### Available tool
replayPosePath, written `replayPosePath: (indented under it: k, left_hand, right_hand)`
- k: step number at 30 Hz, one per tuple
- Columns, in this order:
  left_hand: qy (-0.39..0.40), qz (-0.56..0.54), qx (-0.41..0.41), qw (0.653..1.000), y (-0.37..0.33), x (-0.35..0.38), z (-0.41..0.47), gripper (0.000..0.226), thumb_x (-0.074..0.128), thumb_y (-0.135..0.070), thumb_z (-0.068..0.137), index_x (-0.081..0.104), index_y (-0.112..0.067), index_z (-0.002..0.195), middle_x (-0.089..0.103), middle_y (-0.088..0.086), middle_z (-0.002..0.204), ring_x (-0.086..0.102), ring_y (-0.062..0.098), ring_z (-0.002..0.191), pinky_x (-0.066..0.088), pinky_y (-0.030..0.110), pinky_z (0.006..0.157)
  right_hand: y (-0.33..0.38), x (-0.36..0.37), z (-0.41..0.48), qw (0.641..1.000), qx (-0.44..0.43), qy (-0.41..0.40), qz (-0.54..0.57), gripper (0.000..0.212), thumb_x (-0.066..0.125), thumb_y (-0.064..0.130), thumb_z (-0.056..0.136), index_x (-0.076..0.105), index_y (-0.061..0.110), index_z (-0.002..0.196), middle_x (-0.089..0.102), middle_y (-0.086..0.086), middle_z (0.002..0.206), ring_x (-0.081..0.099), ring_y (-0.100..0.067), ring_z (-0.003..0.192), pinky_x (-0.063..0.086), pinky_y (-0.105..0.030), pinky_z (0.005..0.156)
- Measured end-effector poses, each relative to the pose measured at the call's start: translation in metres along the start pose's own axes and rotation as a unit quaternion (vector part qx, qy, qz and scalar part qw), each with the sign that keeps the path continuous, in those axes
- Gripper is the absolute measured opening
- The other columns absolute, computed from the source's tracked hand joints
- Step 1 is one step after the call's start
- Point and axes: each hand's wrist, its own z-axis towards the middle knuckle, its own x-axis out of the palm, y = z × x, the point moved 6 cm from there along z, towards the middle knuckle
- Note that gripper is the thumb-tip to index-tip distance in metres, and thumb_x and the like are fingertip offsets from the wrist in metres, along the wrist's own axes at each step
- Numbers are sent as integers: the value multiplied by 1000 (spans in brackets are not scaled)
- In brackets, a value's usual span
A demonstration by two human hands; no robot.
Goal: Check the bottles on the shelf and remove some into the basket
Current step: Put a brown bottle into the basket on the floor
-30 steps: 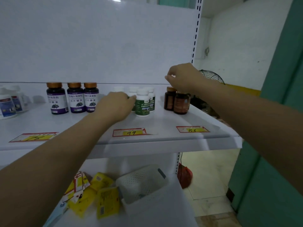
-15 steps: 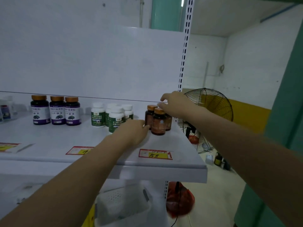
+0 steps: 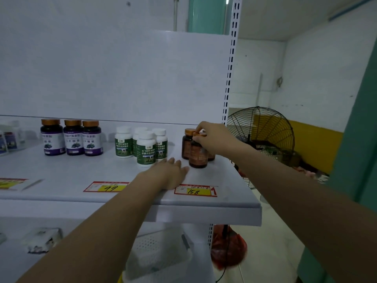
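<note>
Brown with a gold cap [image 3: 199, 134], the front bottle [image 3: 197, 155] stands near the right end of the shelf [image 3: 61, 172]. More brown bottles [image 3: 186, 144] stand close behind it. The right hand [image 3: 217, 139] curls over the cap, fingertips pinching its rim. The left hand [image 3: 171, 174] lies flat on the shelf with fingers straight, just beside the bottle's base.

The grip on the cap alone looks like the weak point. A loose lid could turn or slip, and the bottle would drop back among its neighbours and topple them toward the shelf's open right edge and the floor. A sideways lift could also knock the white green-labelled bottles [image 3: 145, 149] near on the left. The basket [image 3: 157, 252] sits on the lower shelf, partly under the upper shelf's lip, so the carry down must clear that front edge.
</note>
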Motion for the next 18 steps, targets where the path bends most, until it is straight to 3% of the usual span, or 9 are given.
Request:
replayPosePath:
  k: [3, 7, 9, 11, 13, 15, 18]
  left_hand:
    - [-11, -89, -23, 996, 2, -5, -4, 58, 21, -43, 100, 25, -8, 146, 25, 17, 152, 26, 33, 138, 26, 43, 112]
    - [-69, -290, -21, 954, 2, -21, -17, 73, 47, -58, 89, 30, -13, 144, 40, 9, 145, 41, 24, 128, 34, 32, 98]
    - [-112, -398, 23, 910, -1, -33, -25, 63, 60, -52, 84, 42, -21, 135, 54, -1, 127, 50, 13, 109, 35, 23, 86]
    - [-132, -477, 65, 867, -3, -45, -27, 38, 67, -40, 83, 54, -24, 115, 61, -12, 104, 55, 5, 92, 37, 14, 72]
    - [-142, -517, 77, 841, -1, -51, -26, 36, 69, -31, 83, 58, -17, 114, 66, -7, 103, 59, 8, 92, 38, 12, 67]
    - [-163, -538, 55, 825, 5, -51, -25, 42, 70, -29, 82, 57, -14, 118, 65, -1, 109, 59, 11, 93, 38, 13, 67]
    - [-240, -514, 13, 823, 16, -54, -29, 42, 75, -31, 76, 58, -13, 110, 63, -1, 97, 57, 12, 84, 38, 16, 62]
  right_hand:
    - [9, -13, -2, 999, -5, -27, 30, 30, 56, 35, 93, 57, 19, 118, 57, -4, 112, 57, -8, 71, 43, -18, 53]
    - [23, -30, -2, 998, -10, -53, 44, 37, 61, 41, 88, 58, 21, 119, 58, -5, 118, 51, -16, 94, 39, -23, 61]
    - [30, -33, -3, 997, -12, -53, 57, 40, 64, 42, 86, 59, 21, 119, 58, -4, 116, 52, -14, 92, 40, -20, 59]
    - [37, -35, -4, 995, -21, -60, 79, 38, 66, 41, 84, 61, 21, 115, 59, -2, 111, 55, -11, 85, 43, -18, 56]
    - [43, -37, -4, 993, -27, -62, 99, 36, 67, 41, 83, 61, 22, 113, 59, 0, 110, 56, -11, 86, 45, -19, 55]
    - [47, -38, -5, 992, -27, -52, 116, 36, 67, 40, 84, 59, 24, 115, 59, 1, 110, 58, -12, 93, 48, -21, 62]
    - [47, -36, -4, 987, -9, -41, 152, 36, 65, 42, 84, 57, 24, 115, 60, 4, 107, 61, -14, 94, 54, -31, 81]
